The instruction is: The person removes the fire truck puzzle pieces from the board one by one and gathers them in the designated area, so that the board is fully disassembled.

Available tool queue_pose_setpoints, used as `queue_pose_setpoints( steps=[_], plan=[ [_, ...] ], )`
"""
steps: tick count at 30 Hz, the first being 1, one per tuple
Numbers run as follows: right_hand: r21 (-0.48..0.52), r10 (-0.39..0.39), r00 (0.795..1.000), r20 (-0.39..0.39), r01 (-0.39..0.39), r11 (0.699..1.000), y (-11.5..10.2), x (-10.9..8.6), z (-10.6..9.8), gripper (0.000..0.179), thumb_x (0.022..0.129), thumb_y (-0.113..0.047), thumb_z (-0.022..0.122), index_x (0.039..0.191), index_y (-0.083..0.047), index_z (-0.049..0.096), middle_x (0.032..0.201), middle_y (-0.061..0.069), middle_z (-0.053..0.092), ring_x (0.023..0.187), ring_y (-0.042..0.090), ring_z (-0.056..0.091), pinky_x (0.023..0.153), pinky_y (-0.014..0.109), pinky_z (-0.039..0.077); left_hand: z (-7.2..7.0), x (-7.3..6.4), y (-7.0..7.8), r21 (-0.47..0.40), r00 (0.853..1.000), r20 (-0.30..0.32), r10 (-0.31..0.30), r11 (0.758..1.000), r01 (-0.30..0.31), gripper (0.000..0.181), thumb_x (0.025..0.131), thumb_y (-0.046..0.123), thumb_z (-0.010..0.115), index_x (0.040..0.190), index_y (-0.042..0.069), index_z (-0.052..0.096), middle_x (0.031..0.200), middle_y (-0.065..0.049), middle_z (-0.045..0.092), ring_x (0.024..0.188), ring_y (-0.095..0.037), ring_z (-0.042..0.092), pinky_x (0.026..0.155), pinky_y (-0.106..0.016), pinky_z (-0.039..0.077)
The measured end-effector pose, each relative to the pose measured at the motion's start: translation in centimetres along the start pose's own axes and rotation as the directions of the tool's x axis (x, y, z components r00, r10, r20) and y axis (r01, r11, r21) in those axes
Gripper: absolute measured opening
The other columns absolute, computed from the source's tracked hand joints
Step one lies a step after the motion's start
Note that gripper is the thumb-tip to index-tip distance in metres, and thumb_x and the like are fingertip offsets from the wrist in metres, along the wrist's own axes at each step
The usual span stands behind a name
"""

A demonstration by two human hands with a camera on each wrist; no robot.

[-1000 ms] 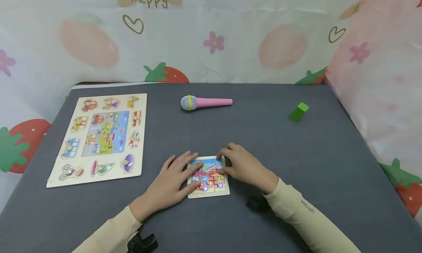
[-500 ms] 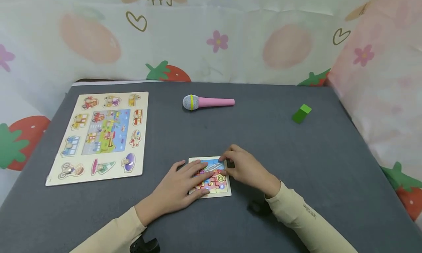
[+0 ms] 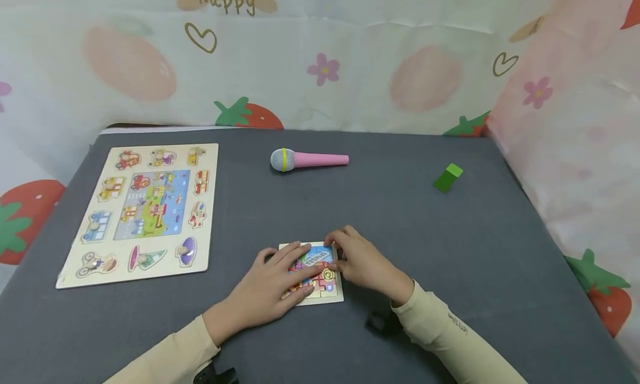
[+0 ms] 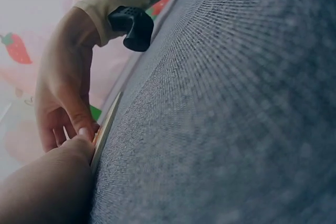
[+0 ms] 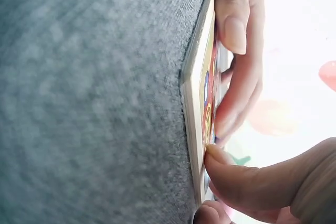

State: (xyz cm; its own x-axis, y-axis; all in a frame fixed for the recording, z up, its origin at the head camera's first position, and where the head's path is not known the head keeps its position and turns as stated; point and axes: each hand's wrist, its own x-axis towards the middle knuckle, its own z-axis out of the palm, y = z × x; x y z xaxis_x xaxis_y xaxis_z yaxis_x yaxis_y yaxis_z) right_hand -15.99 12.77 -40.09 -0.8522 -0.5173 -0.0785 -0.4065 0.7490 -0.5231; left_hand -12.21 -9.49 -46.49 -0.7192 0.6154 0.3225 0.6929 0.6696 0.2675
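A small framed jigsaw puzzle (image 3: 328, 288) with a red vehicle and a white ladder lies on the dark table. My left hand (image 3: 262, 295) rests across its left part, fingers spread, covering many of the pieces. At the upper right corner, my right hand (image 3: 367, 263) has its thumb and index finger bent around the corner area. In the right wrist view, the thumb (image 5: 223, 174) presses the picture face just inside the pale wooden frame (image 5: 194, 90), and another fingertip sits at the far edge. The corner piece is hidden under these fingers.
A large wooden peg puzzle board (image 3: 137, 262) with vehicle pieces lies at the left. Toward the back is a pink toy microphone (image 3: 320, 160), and a green block (image 3: 448, 178) stands at the back right. Patterned cloth (image 3: 370, 56) hangs behind the table.
My left hand has slid right over the puzzle and covers more of it than a second ago. My right hand stays at the upper right corner. The head view has shifted slightly.
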Motion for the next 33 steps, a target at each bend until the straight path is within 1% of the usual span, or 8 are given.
queue_pose_setpoints(
  steps=[5, 9, 14, 19, 26, 33],
  plan=[
    [0.023, 0.001, 1.0, 0.01, -0.001, 1.0, 0.0, 0.0, 0.0, 0.029, 0.084, -0.006, 0.072, 0.11, -0.006, 0.059, 0.094, 0.008, 0.049, 0.073, 0.014, 0.046, 0.063, 0.027, 0.042, 0.0, 0.1, 0.0, -0.004, 1.0, 0.007, -0.007, 1.0, 0.007, 0.043, 0.097, 0.051, 0.045, 0.139, 0.042, 0.048, 0.149, 0.0, 0.041, 0.139, -0.017, 0.034, 0.097, -0.051, 0.032],
    [0.042, 0.011, 1.0, 0.012, -0.012, 0.999, -0.2, 0.1, 0.0, 0.03, 0.084, -0.005, 0.072, 0.11, -0.006, 0.057, 0.096, 0.009, 0.048, 0.076, 0.015, 0.048, 0.063, 0.027, 0.042, -0.2, 0.1, -0.1, 0.005, 1.0, 0.017, -0.016, 1.0, 0.016, 0.043, 0.098, 0.052, 0.043, 0.139, 0.042, 0.048, 0.149, 0.001, 0.041, 0.139, -0.017, 0.034, 0.097, -0.051, 0.032],
    [0.067, 0.039, 0.999, 0.018, -0.04, 0.997, -0.3, 0.1, -0.1, 0.03, 0.085, -0.005, 0.072, 0.11, -0.008, 0.056, 0.1, 0.009, 0.049, 0.078, 0.015, 0.05, 0.065, 0.027, 0.044, -0.3, 0.1, 0.0, 0.01, 1.0, 0.004, -0.003, 1.0, 0.003, 0.043, 0.097, 0.05, 0.045, 0.139, 0.041, 0.048, 0.147, -0.001, 0.043, 0.138, -0.02, 0.035, 0.097, -0.052, 0.032],
    [0.07, 0.043, 0.999, 0.0, -0.042, 0.997, -0.3, 0.1, -0.1, 0.026, 0.086, -0.005, 0.07, 0.108, -0.008, 0.057, 0.101, 0.009, 0.051, 0.079, 0.015, 0.051, 0.067, 0.029, 0.045, -0.4, 0.2, 0.1, 0.014, 1.0, 0.003, 0.004, 1.0, -0.004, 0.043, 0.097, 0.05, 0.045, 0.139, 0.041, 0.047, 0.147, -0.001, 0.043, 0.138, -0.02, 0.035, 0.096, -0.052, 0.033],
    [0.109, 0.059, 0.998, -0.017, -0.057, 0.992, 0.1, 0.6, -0.2, 0.01, 0.093, -0.013, 0.063, 0.102, -0.008, 0.062, 0.093, 0.004, 0.058, 0.078, 0.013, 0.053, 0.068, 0.029, 0.046, -0.3, 0.2, 0.0, 0.008, 1.0, 0.005, 0.01, 1.0, -0.01, 0.043, 0.097, 0.05, 0.045, 0.139, 0.041, 0.049, 0.147, -0.001, 0.043, 0.137, -0.021, 0.036, 0.096, -0.051, 0.032],
    [0.15, 0.018, 0.999, -0.028, -0.013, 0.989, 1.0, 1.6, -0.6, 0.012, 0.095, -0.019, 0.06, 0.098, -0.009, 0.068, 0.086, 0.001, 0.063, 0.069, 0.011, 0.052, 0.061, 0.027, 0.045, -0.2, 0.1, 0.0, 0.013, 1.0, 0.008, -0.005, 1.0, 0.005, 0.043, 0.097, 0.051, 0.045, 0.139, 0.042, 0.048, 0.148, 0.0, 0.042, 0.138, -0.02, 0.035, 0.097, -0.052, 0.032]
  ],
)
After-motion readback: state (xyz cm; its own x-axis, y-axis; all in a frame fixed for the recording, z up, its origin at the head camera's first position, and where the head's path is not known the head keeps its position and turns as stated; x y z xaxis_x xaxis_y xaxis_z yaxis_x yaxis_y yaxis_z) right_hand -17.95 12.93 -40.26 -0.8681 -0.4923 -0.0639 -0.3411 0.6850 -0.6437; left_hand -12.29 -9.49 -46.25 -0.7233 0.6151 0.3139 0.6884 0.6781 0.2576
